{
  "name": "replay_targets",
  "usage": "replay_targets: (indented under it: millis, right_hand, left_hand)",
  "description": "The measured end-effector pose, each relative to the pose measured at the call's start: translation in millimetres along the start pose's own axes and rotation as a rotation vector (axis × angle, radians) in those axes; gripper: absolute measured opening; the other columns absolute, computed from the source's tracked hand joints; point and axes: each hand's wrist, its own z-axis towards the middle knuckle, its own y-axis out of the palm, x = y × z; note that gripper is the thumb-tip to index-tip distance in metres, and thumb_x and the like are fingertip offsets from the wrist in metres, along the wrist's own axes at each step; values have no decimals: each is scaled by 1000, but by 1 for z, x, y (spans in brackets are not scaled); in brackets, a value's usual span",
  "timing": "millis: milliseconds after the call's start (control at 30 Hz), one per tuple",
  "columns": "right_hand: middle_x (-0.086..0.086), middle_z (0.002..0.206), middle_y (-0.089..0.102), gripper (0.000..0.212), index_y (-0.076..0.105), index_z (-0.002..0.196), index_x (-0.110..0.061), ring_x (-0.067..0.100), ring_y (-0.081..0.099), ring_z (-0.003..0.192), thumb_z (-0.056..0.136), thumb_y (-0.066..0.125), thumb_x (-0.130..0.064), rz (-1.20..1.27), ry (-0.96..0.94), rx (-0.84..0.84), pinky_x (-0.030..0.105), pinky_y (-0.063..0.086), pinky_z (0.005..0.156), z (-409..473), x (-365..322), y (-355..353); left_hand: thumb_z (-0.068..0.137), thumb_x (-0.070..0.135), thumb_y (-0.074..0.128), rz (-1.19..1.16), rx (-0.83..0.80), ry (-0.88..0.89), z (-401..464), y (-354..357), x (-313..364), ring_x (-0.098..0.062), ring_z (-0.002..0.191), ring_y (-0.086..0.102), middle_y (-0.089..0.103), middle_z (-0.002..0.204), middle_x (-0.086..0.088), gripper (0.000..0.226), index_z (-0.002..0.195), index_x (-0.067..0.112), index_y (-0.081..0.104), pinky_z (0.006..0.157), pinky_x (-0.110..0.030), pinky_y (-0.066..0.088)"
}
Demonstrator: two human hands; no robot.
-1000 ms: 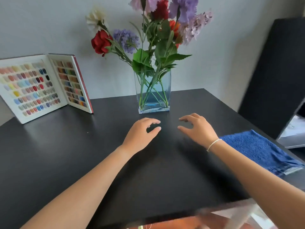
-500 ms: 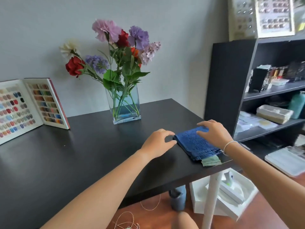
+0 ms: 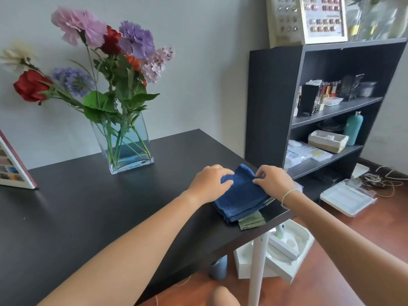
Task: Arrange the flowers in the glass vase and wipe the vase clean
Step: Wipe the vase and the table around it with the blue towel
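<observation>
Both hands on blue towel (image 3: 240,195) at right table (image 3: 88,213) edge: left hand (image 3: 208,184) and right hand (image 3: 273,181) pinching its top fold. Flowers (image 3: 106,60) already standing in glass vase (image 3: 127,149), well apart, far side. Arranging apparently done; wiping not yet begun.

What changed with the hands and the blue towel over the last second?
Both hands left the bare tabletop in front of the glass vase and moved right to the folded blue towel at the table's corner. Now the left hand and right hand pinch its top fold, lifting it slightly. The head also turned right. The vase, its flowers and the green cloth under the towel stayed put.
</observation>
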Motion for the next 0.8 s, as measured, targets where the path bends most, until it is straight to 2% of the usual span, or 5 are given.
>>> replay_targets:
  millis: [267, 433, 500, 633, 800]
  right_hand:
    - [-10, 81, 60, 14, 51, 80, -27, 14, 54, 77, 88, 55, -16, 374, -296, -11, 22, 40, 66, 9, -36, -24]
    - [-17, 82, 67, 17, 54, 76, -36, 6, 59, 75, 88, 56, -24, 465, -440, -172, 25, 47, 69, 10, -91, -60]
    - [-20, 78, 69, 14, 56, 78, -34, -2, 59, 67, 88, 56, -24, 469, -509, -241, 17, 47, 63, 11, -113, -70]
    - [-11, 81, 69, 10, 59, 82, -26, 2, 60, 64, 89, 57, -19, 486, -601, -316, 14, 48, 58, 11, -152, -81]
    - [6, 89, 68, 5, 60, 86, -18, 12, 58, 70, 89, 57, -16, 502, -660, -334, 19, 47, 62, 13, -191, -76]
  left_hand:
    - [91, 25, 50, -238, 64, -45, 14, -30, -20, -6, 103, 47, 55, 123, 5, 36, 127, 31, 51, 87, -21, 34]
    - [90, 19, 50, -569, 72, -82, 4, -80, -31, -5, 110, 50, 55, 113, 19, 41, 123, 43, 48, 83, -26, 46]
    - [91, 17, 50, -647, 109, -53, -5, -99, -34, -3, 111, 50, 55, 113, 22, 38, 116, 45, 51, 80, -24, 47]
    - [90, 21, 54, -729, 147, -71, -28, -131, -49, -8, 110, 55, 61, 111, 15, 29, 102, 47, 59, 89, -33, 46]
    - [88, 18, 58, -790, 237, -108, -54, -159, -73, -8, 87, 63, 69, 86, 15, 16, 91, 31, 67, 84, -35, 49]
